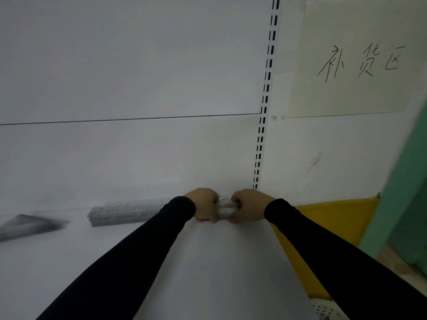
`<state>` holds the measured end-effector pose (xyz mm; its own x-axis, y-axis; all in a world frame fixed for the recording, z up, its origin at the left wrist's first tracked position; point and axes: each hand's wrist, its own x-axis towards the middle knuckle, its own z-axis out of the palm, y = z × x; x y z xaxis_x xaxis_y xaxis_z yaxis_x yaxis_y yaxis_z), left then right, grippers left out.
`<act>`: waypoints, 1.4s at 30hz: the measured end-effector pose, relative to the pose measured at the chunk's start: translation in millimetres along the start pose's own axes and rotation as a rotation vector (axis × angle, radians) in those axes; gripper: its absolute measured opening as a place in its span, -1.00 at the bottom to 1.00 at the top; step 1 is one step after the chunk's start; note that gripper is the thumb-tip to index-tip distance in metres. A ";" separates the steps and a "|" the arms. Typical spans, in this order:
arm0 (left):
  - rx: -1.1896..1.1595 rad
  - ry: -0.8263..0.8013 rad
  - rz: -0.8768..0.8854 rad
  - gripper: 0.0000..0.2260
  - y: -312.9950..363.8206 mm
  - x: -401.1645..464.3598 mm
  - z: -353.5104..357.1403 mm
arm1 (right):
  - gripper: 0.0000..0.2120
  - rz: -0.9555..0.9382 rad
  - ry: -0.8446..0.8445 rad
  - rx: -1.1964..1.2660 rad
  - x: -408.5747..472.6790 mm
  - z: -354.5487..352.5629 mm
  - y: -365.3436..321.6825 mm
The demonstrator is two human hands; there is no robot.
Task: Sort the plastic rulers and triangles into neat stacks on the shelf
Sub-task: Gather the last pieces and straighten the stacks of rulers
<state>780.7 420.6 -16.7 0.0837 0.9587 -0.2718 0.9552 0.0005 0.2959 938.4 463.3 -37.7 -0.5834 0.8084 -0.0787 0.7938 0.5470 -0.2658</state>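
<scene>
On the white shelf [208, 262], both hands grip a small bundle of clear plastic rulers [225, 207] close to the back panel. My left hand [204, 205] closes on its left end and my right hand [250, 205] on its right end. A long stack of clear rulers [129, 212] lies along the back of the shelf, to the left of my left hand. Farther left, a dark blurred stack of triangles [30, 225] lies flat on the shelf. Both arms wear black sleeves.
A slotted upright [263, 125] runs up the back panel just behind my right hand. A yellow shelf end [335, 220] and a green wall [406, 181] stand on the right. A cream paper sign [355, 58] with handwritten characters hangs above.
</scene>
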 end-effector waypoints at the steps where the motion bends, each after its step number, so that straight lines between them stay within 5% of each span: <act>1: -0.002 0.007 -0.004 -0.72 -0.6 0.1 0.2 | -0.71 0.001 0.007 0.002 0.8 0.4 -0.7; 8: 0.074 0.016 -0.018 -0.92 -5.0 1.8 -1.6 | -0.65 0.012 -0.008 0.033 -0.6 -5.2 0.3; 22: 0.120 0.060 0.010 -0.85 -11.0 6.7 4.1 | -0.64 0.011 0.006 0.020 2.5 -3.6 1.5; 28: 0.186 0.084 -0.005 -0.67 -15.2 5.1 2.9 | -0.57 0.025 -0.065 -0.051 -1.9 -9.8 4.2; 34: 0.299 0.116 0.034 -0.90 -13.2 2.5 4.0 | -0.65 0.011 -0.080 -0.088 -6.6 -15.8 10.5; 42: 0.311 0.133 0.053 -0.87 -12.8 1.7 2.8 | -0.74 0.009 -0.097 -0.125 -6.4 -15.7 8.6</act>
<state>769.4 421.4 -23.6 0.1178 0.9837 -0.1358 0.9930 -0.1179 0.0072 951.7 466.2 -24.4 -0.5849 0.7922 -0.1743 0.8110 0.5672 -0.1436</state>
